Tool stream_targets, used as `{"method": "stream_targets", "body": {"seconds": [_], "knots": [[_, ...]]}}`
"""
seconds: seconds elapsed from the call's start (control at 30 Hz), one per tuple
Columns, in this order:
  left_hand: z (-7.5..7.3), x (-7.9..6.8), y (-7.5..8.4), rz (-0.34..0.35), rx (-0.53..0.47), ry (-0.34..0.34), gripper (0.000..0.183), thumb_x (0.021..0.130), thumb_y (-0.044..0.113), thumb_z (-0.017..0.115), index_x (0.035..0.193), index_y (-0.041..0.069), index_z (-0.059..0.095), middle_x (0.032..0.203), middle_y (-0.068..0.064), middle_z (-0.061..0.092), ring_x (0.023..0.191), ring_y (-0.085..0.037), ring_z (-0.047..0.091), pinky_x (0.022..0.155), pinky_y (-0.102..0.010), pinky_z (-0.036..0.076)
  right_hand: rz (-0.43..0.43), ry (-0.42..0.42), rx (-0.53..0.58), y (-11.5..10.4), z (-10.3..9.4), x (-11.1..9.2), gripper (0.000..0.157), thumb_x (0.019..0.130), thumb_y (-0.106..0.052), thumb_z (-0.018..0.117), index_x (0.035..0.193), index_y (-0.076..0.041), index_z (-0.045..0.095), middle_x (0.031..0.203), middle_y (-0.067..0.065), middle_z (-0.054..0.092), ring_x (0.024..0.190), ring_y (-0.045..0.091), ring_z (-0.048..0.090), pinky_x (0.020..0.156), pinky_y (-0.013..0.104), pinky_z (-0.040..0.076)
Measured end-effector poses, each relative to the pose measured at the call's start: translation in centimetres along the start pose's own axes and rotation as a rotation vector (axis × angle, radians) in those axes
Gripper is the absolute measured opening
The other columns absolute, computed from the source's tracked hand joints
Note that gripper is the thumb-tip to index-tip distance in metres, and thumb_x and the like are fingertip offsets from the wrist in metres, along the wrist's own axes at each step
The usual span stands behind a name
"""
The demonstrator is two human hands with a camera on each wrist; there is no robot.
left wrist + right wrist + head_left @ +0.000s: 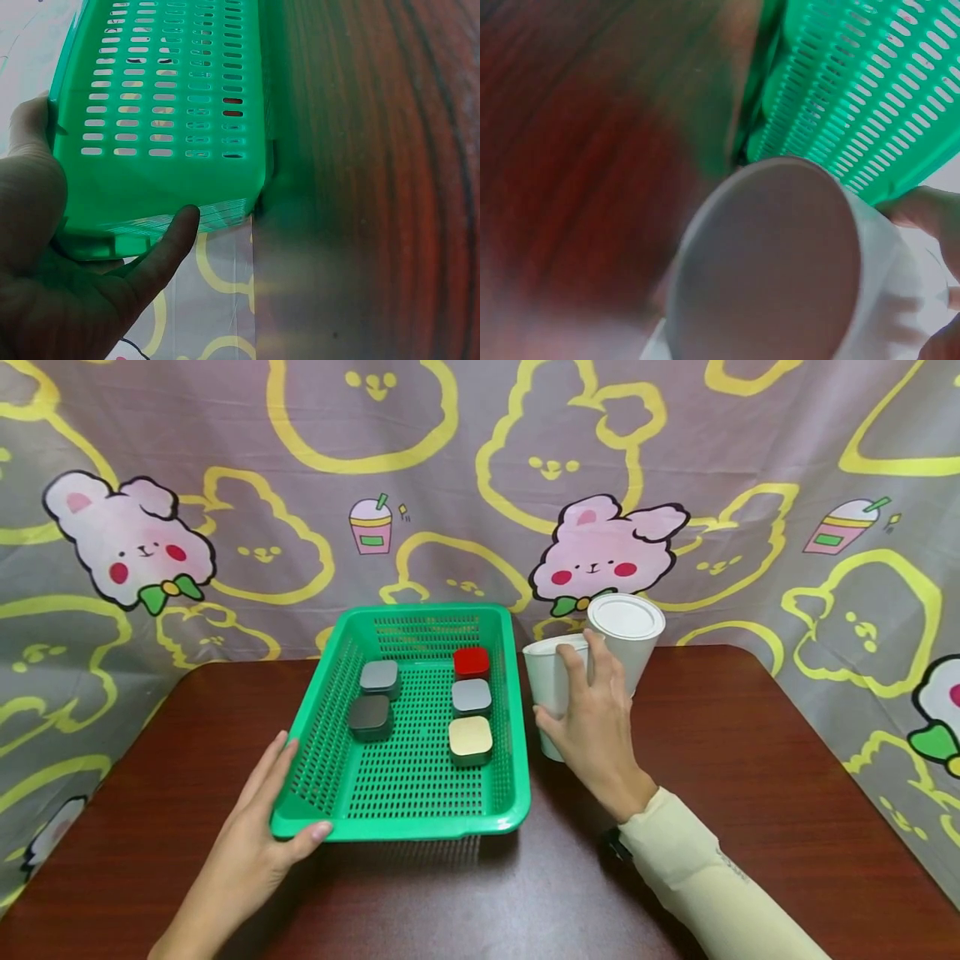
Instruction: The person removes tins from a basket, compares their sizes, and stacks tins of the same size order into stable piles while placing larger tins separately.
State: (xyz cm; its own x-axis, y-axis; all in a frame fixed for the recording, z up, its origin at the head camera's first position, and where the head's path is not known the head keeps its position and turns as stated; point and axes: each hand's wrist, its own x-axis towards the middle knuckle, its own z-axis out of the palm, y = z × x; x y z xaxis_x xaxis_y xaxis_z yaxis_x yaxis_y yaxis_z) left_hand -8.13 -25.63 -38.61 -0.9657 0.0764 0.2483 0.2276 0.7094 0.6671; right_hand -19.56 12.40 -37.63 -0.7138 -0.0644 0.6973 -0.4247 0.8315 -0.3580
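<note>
My left hand (251,835) grips the near left corner of a green perforated basket (401,828), its thumb over the front rim and fingers along the left side. In the left wrist view the basket's outer wall (150,180) stands beside that hand. With fingers over the top and thumb at the side, my right hand (600,727) holds a white tub (551,689) just right of the basket. A smooth round end of this tub (772,262) faces the right wrist camera. Close behind it is a second white tub (626,617) with a round lid, partly hidden by my hand.
Inside the basket sit several small square containers: a grey-lidded one (380,677), a dark one (370,714), a red one (471,662), a silver one (471,696) and a cream one (470,737). A patterned curtain (450,577) hangs behind the brown table (750,760).
</note>
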Motion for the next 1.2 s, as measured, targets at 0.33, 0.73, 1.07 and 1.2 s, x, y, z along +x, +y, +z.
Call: {"method": "stream_targets", "body": {"seconds": [0.33, 0.73, 1.07, 1.2], "knots": [[-0.1, 0.0, 0.0, -0.004, 0.005, -0.001, 0.107, 0.086, 0.020, 0.088, 0.169, 0.025, 0.021, 0.177, -0.008, 0.014, 0.145, -0.048, 0.033, 0.100, -0.072, 0.035, 0.107, -0.131, -0.052, -0.9, -1.3, 0.5, 0.075, 0.079, -0.018, 0.088, 0.140, -0.011, 0.044, 0.147, 0.023, 0.041, 0.134, 0.050, 0.042, 0.083, 0.073, 0.053], [0.0, 0.0, -0.1, -0.003, -0.011, 0.001, 0.106, 0.086, 0.020, 0.087, 0.169, 0.026, 0.021, 0.177, -0.007, 0.014, 0.147, -0.047, 0.031, 0.103, -0.073, 0.033, 0.122, -0.146, -0.058, -0.9, -1.5, 0.6, 0.063, 0.077, -0.013, 0.088, 0.126, -0.001, 0.050, 0.137, 0.022, 0.048, 0.127, 0.052, 0.046, 0.084, 0.074, 0.052], [0.0, -0.2, -0.1, -0.006, 0.008, 0.007, 0.105, 0.087, 0.021, 0.087, 0.169, 0.028, 0.022, 0.177, -0.004, 0.015, 0.147, -0.044, 0.033, 0.118, -0.033, 0.030, 0.104, -0.127, -0.071, -0.7, -1.3, 0.0, 0.062, 0.079, -0.014, 0.088, 0.133, -0.008, 0.058, 0.140, 0.025, 0.047, 0.122, 0.055, 0.046, 0.082, 0.072, 0.053], [0.1, -0.2, -0.1, -0.007, 0.013, 0.008, 0.105, 0.087, 0.021, 0.086, 0.169, 0.028, 0.022, 0.177, -0.004, 0.015, 0.146, -0.043, 0.033, 0.117, -0.031, 0.031, 0.113, -0.123, -0.093, -0.6, -1.3, -0.1, 0.061, 0.081, -0.016, 0.087, 0.134, -0.008, 0.059, 0.141, 0.026, 0.047, 0.122, 0.055, 0.047, 0.078, 0.071, 0.054]]}}
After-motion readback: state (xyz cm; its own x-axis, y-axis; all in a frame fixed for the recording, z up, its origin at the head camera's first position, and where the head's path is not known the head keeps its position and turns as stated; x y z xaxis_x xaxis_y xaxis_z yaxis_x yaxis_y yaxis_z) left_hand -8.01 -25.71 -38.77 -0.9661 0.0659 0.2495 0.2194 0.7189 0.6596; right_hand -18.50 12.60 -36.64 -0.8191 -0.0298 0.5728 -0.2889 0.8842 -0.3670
